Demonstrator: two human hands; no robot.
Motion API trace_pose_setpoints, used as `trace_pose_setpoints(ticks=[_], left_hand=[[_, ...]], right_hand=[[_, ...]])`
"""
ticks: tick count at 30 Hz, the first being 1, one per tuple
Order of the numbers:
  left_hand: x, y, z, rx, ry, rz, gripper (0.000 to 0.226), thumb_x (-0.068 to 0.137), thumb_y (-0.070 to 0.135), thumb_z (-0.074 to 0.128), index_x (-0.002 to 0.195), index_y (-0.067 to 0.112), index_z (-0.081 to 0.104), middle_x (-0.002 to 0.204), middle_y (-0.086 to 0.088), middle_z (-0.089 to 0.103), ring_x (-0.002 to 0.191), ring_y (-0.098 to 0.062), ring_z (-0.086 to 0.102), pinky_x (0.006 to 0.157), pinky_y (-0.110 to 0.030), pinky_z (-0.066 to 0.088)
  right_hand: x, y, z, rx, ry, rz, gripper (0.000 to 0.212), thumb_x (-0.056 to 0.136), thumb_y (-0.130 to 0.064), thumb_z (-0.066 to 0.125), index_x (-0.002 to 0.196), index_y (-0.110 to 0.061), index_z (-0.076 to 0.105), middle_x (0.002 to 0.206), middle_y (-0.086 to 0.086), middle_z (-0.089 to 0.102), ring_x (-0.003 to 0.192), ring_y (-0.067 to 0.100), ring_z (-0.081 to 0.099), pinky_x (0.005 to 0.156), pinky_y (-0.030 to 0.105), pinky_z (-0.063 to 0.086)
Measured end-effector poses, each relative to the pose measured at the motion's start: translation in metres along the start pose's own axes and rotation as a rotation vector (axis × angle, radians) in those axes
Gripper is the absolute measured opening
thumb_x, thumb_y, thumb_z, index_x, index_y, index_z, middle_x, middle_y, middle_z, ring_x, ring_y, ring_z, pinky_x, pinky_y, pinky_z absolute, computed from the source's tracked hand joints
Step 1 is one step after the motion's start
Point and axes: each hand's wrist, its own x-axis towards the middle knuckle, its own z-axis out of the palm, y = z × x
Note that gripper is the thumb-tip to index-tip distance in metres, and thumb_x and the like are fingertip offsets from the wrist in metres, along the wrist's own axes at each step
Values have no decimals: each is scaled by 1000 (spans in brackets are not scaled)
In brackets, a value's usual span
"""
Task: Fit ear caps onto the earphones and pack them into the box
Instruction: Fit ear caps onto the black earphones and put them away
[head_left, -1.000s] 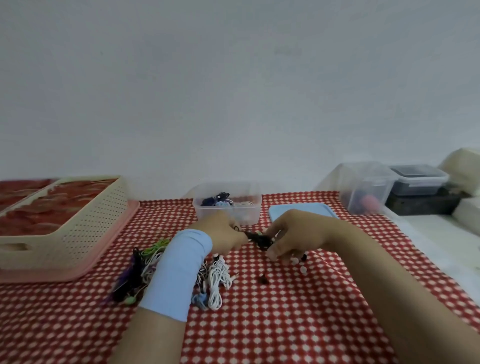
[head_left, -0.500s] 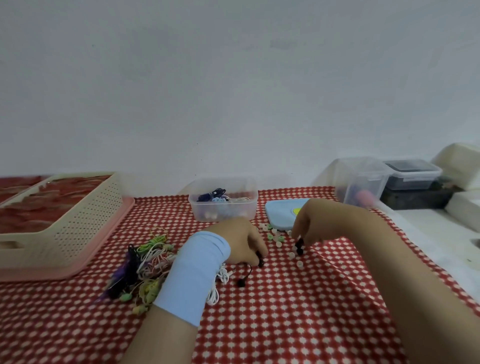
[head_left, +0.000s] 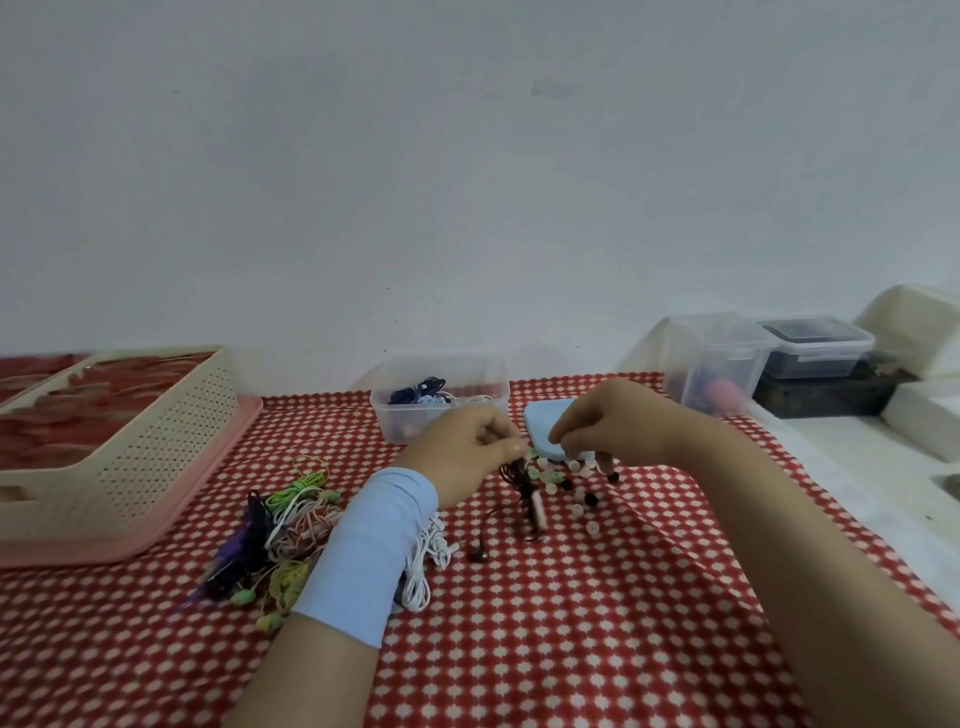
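Along the bottom of the frame a red cloth with a white check covers the worktop (head_left: 571, 649), wrinkled slightly toward the right edge. Two forearms reach up across it, the left one wearing a pale blue sleeve (head_left: 369, 551). At lower left of centre a tangled pile of earphones (head_left: 291, 519) in green, white and purple lies beside that sleeve.

Near the middle, the left hand (head_left: 462, 457) pinches the cable of a black earphone (head_left: 522, 488) between thumb and fingers; the cable hangs to the cloth and one bud rests there below the hand. The right hand (head_left: 613, 426) is just to the right, fingers curled downward with a small dark piece at their tips; I cannot tell whether they grip it. Loose ear caps (head_left: 550, 475), pale green, white and black, are scattered under and between the two hands.

Behind them lies a light blue lid (head_left: 540, 426), and to its left stands the clear box (head_left: 441, 410) with a few coiled earphones inside. At far left a cream perforated basket (head_left: 130, 452) sits on a pink tray (head_left: 218, 467). At upper right, beside the cloth, are clear tubs (head_left: 717, 358), a dark box (head_left: 831, 395) and white blocks (head_left: 914, 322). A plain white wall (head_left: 467, 182) fills the upper half.
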Motion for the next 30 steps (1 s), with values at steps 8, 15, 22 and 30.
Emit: trace_pose_setpoints(ticks=[8, 15, 22, 30], left_hand=[[3, -11, 1, -305, 133, -34, 16, 91, 24, 68, 104, 29, 75, 100, 17, 71, 80, 12, 59, 75, -6, 44], [6, -19, 0, -361, 102, -77, 27, 95, 22, 62, 121, 26, 70, 99, 12, 69, 60, 12, 54, 62, -5, 43], [6, -20, 0, -463, 130, -98, 16, 89, 18, 70, 105, 15, 72, 97, 4, 74, 62, 12, 61, 60, -7, 46], [3, -18, -1, -485, 168, -63, 15, 83, 18, 76, 98, 17, 76, 96, 5, 76, 88, -2, 71, 85, -16, 53]], right_hand=[[-6, -18, 9, 425, 35, -46, 21, 103, -19, 58, 107, -19, 79, 68, -6, 71, 46, 4, 53, 46, 17, 44], [-2, -23, 20, 610, 32, -40, 17, 96, -10, 67, 107, -15, 78, 80, 9, 74, 51, 11, 54, 42, 21, 40], [-1, -21, 21, 690, 25, 9, 13, 89, -10, 74, 101, -9, 80, 81, 5, 75, 55, 14, 57, 42, 21, 40], [2, -18, 22, 823, -25, 45, 17, 88, -11, 73, 103, -12, 82, 100, 12, 78, 50, 13, 53, 41, 20, 38]])
